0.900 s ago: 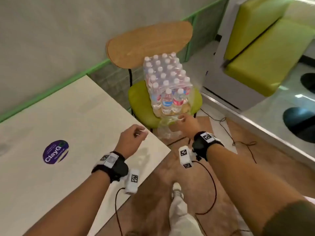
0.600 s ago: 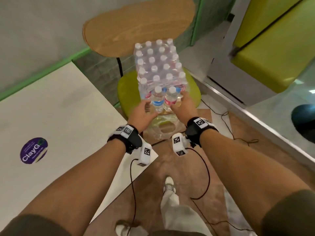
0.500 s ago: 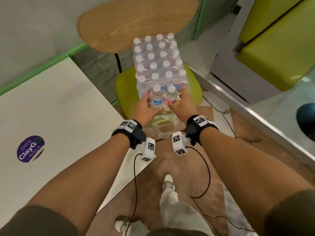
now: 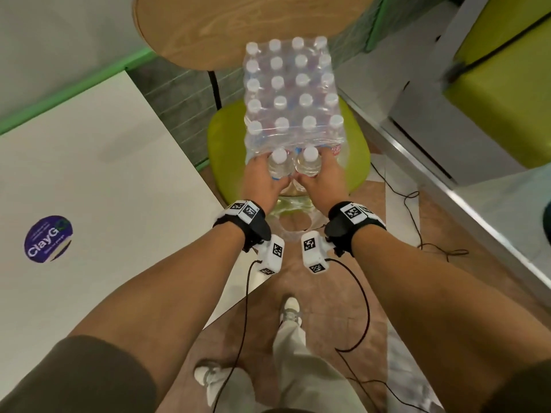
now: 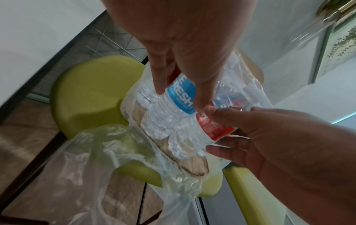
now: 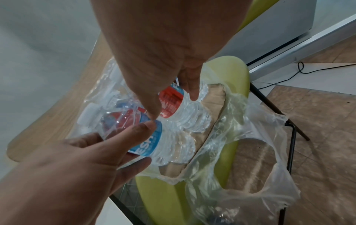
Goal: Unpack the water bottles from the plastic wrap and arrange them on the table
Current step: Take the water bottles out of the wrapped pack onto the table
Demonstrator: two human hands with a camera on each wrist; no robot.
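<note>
A shrink-wrapped pack of water bottles point(image 4: 290, 93) stands on a green chair seat point(image 4: 226, 144), with its near end torn open. Two bottles poke out of that opening. My left hand point(image 4: 262, 180) grips the blue-label bottle point(image 4: 279, 163), and my right hand point(image 4: 323, 180) grips the red-label bottle point(image 4: 309, 162). The left wrist view shows my left hand point(image 5: 192, 64) with fingers and thumb around the blue-label bottle point(image 5: 179, 97). In the right wrist view my right hand point(image 6: 154, 60) clasps the red-label bottle point(image 6: 171, 102). Torn wrap point(image 4: 293, 216) hangs off the seat's front.
The white table point(image 4: 89, 174) lies to the left and carries a purple round sticker point(image 4: 48, 239). The chair's wooden back point(image 4: 253, 22) rises behind the pack. A green bench point(image 4: 507, 84) stands at the right, and black cables point(image 4: 411, 204) trail over the floor.
My left hand left the table edge and went to the pack. Both hands closed in on its open end, and each took hold of a bottle. The view moved closer over the chair.
</note>
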